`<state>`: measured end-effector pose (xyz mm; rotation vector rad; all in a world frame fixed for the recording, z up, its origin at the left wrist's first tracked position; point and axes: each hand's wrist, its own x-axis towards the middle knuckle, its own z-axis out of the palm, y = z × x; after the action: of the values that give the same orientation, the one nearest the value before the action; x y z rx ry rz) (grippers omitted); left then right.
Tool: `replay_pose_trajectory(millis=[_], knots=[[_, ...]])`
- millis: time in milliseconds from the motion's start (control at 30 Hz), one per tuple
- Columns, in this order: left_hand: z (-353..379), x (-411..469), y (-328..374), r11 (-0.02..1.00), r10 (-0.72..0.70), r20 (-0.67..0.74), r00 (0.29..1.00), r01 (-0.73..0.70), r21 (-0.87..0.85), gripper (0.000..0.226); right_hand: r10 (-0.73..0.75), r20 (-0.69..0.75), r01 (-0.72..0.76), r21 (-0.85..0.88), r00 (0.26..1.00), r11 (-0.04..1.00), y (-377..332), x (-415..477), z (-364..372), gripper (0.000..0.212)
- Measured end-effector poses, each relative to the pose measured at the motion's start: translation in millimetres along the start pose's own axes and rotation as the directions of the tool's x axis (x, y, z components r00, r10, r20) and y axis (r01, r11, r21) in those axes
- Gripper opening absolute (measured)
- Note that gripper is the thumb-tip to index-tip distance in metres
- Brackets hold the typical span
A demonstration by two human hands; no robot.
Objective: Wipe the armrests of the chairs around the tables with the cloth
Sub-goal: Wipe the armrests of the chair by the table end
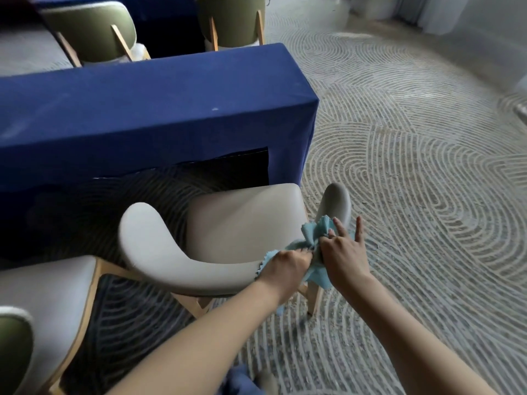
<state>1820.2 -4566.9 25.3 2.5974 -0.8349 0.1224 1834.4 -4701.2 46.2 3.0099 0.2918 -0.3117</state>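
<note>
A grey padded chair (242, 220) with a curved back and armrests stands in front of the blue-draped table (142, 109). Its left armrest (148, 240) sweeps toward me; its right armrest (336, 203) rises just beyond my hands. A light blue cloth (313, 232) is bunched at the rear right of the chair's curved rail. My left hand (288, 263) is closed on the cloth's near edge. My right hand (342, 252) pinches the cloth from the right, its other fingers spread upward. Part of the cloth hangs down behind my hands.
Another grey chair seat (42, 295) with a wooden frame sits at the lower left. Two green-backed chairs (91, 29) stand beyond the table, at a second blue table. Patterned carpet (413, 166) spreads across the right side.
</note>
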Motion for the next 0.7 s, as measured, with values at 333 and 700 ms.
replay_pose_trajectory(millis=[333,700], knots=[[-52,-53,-9,0.959,-0.263,0.228,0.937,0.280,-0.044,0.022,0.256,-0.188,-0.216,0.209,0.948,0.954,-52,-46,-15,0.018],[-136,-195,-26,0.870,-0.438,-0.158,0.885,0.372,-0.324,0.017,0.276,-0.411,-0.036,0.503,0.869,0.863,-189,-116,-55,0.024]])
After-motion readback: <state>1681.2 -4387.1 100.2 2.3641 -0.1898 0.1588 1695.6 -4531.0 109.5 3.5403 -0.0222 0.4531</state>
